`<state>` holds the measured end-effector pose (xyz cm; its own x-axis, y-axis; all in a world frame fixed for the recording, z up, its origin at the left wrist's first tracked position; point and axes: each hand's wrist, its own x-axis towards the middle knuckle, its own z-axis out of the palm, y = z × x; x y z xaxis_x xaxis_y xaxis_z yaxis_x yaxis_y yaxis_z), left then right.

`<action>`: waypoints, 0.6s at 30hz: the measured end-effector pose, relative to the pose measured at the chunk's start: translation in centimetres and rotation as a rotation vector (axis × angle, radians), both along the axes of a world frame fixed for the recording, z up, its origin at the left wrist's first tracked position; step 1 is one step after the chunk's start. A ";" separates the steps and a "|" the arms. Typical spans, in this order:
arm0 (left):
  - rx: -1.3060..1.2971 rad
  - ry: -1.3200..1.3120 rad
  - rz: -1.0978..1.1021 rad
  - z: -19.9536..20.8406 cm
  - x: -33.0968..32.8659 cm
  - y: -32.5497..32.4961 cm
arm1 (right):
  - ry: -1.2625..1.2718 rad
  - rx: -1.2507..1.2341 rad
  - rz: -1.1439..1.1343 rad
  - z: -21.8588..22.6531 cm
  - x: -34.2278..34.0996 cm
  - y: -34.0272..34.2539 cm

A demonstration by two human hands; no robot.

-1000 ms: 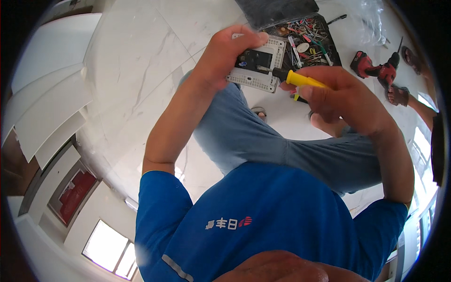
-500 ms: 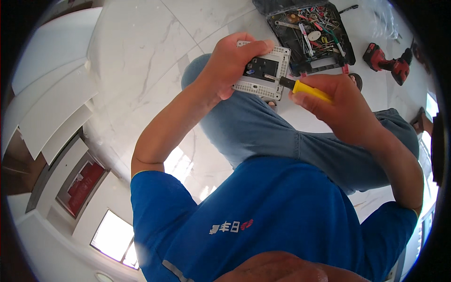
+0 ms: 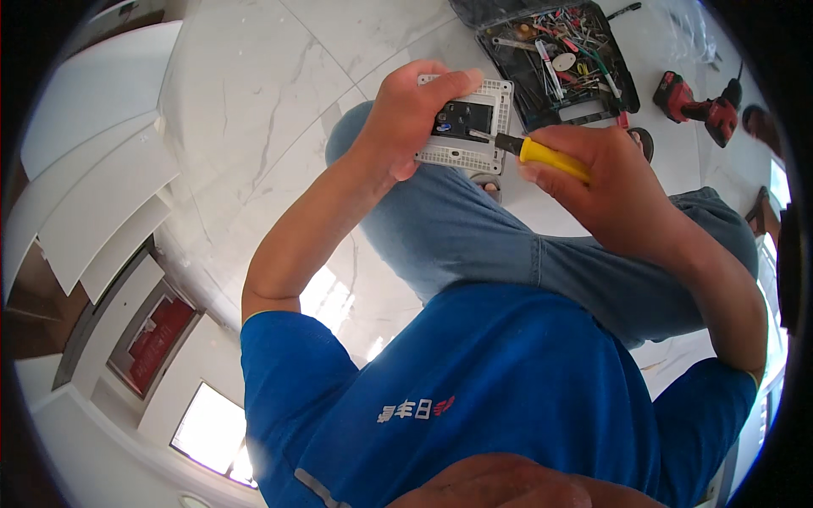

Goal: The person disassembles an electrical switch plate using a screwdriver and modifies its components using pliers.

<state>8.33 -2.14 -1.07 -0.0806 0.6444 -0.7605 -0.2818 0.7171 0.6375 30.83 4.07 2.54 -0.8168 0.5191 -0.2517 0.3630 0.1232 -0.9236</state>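
My left hand [image 3: 405, 114] is closed on a white wall switch or socket plate [image 3: 503, 110], thumb over its upper edge. The plate's back faces up, showing a gridded white rim around a black module [image 3: 464, 120]. From the right, my right hand [image 3: 610, 173] grips a yellow-handled screwdriver [image 3: 555, 160] with a black collar. Its short metal shaft reaches over the right part of the black module; whether the tip sits in a screw I cannot tell. Both hands are held above my knee.
An open black toolbox [image 3: 559, 63] full of loose tools lies on the marble tile floor [image 3: 246, 102]. A red and black cordless drill [image 3: 699, 108] lies right of it, near clear plastic wrap [image 3: 690, 34]. White panels [image 3: 102, 216] stand at the left.
The plate and screwdriver have shifted slightly left together, the shaft still over the black module. Both grips are unchanged. A dark, blurred shape shows more at the right edge.
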 end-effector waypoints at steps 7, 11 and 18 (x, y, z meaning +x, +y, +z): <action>0.032 -0.052 -0.017 -0.8 0.1 0.4 | -0.066 0.532 0.137 -0.3 0.7 0.8; 0.212 -0.059 0.052 -2.8 -0.5 1.0 | -0.001 0.591 0.112 -0.2 1.6 4.3; 0.312 -0.411 0.205 -0.7 -2.0 6.5 | -0.212 -0.219 -0.224 7.3 0.8 9.6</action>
